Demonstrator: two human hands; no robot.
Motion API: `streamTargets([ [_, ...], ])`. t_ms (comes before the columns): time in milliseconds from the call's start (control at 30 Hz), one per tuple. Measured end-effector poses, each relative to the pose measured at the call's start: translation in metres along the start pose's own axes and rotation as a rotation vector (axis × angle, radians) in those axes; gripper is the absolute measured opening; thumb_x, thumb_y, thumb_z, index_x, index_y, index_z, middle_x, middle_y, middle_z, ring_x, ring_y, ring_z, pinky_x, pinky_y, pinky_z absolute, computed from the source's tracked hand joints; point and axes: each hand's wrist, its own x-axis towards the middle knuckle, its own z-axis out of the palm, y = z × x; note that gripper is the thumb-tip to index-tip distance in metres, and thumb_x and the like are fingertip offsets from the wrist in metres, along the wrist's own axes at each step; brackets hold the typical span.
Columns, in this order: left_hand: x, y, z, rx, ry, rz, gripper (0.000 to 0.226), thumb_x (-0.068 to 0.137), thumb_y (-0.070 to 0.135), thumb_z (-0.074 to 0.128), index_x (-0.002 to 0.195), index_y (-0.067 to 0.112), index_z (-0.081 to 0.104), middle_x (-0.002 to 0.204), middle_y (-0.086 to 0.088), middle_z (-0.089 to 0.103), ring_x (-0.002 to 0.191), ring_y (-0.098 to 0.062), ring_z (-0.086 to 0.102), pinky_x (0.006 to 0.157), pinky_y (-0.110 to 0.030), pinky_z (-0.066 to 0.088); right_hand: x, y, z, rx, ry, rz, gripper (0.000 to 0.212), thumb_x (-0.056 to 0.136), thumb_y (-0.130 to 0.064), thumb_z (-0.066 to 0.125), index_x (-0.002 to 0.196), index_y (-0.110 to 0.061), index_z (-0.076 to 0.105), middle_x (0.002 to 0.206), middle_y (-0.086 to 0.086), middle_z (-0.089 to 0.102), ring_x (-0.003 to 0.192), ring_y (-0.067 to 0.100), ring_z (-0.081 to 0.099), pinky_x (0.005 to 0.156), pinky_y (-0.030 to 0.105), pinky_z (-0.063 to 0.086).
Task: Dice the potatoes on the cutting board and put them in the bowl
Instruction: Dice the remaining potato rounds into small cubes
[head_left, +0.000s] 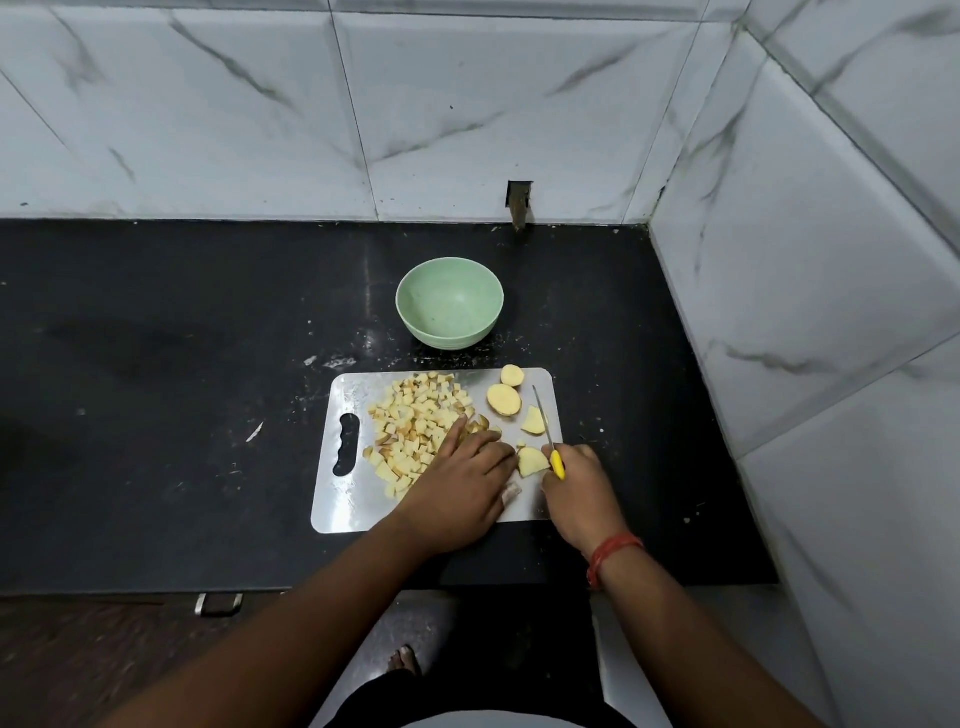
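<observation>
Right hand (576, 488) grips knife (545, 426) beside potato piece (532, 461) (left hand (462, 483) flat on dice (415, 431)).

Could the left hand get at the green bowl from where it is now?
Probably yes. The left hand rests on the diced potato, and the bowl stands just beyond the cutting board with only bare counter between.

Bowl (450, 304): pale green, plain; cutting board (337, 499): silver-grey; diced potato (415, 431) and larger potato pieces (504, 400): pale yellow with brown skin edges. Knife (548, 436): grey blade, yellow handle; wrist band (613, 558): red. Counter (156, 415): black with white flecks; wall tiles (467, 104): white marble pattern, grey veins.
</observation>
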Motion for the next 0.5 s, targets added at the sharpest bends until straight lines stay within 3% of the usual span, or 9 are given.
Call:
streamTargets([
  [233,0.0,0.001,0.0,0.003,0.035,-0.014,0.048,0.105,0.044,0.04,0.135,0.014,0.061,0.133,-0.003,0.06,0.135,-0.025,0.047,0.123,-0.057,0.022,-0.006,0.0,0.0,0.063,-0.009,0.074,0.036,0.095,-0.007,0.05,0.129,-0.014,0.06,0.13,0.003,0.048,0.114,0.019,0.055,0.1,0.027,0.043],
  [333,-0.002,0.005,0.001,0.005,0.07,0.035,0.047,0.106,0.042,0.044,0.137,0.01,0.059,0.138,-0.007,0.057,0.135,-0.026,0.047,0.123,-0.053,0.022,-0.009,0.002,-0.001,0.113,0.012,0.077,0.025,0.094,-0.007,0.051,0.113,-0.015,0.065,0.121,0.004,0.051,0.105,0.019,0.058,0.098,0.035,0.048],
  [433,-0.005,0.007,0.004,0.033,0.066,0.125,0.05,0.107,0.043,0.043,0.141,0.009,0.057,0.146,-0.009,0.054,0.14,-0.026,0.044,0.123,-0.051,0.024,-0.015,0.006,-0.004,0.172,0.025,0.097,0.017,0.094,-0.007,0.048,0.095,-0.019,0.061,0.11,0.011,0.059,0.083,0.022,0.066,0.083,0.042,0.057],
  [500,-0.007,0.007,0.006,0.054,0.039,0.134,0.054,0.108,0.046,0.037,0.145,0.01,0.054,0.15,-0.009,0.051,0.143,-0.025,0.042,0.124,-0.049,0.021,-0.021,0.005,-0.006,0.21,-0.025,0.147,0.015,0.098,-0.012,0.043,0.098,-0.014,0.058,0.096,0.018,0.065,0.063,0.021,0.067,0.064,0.036,0.059],
])
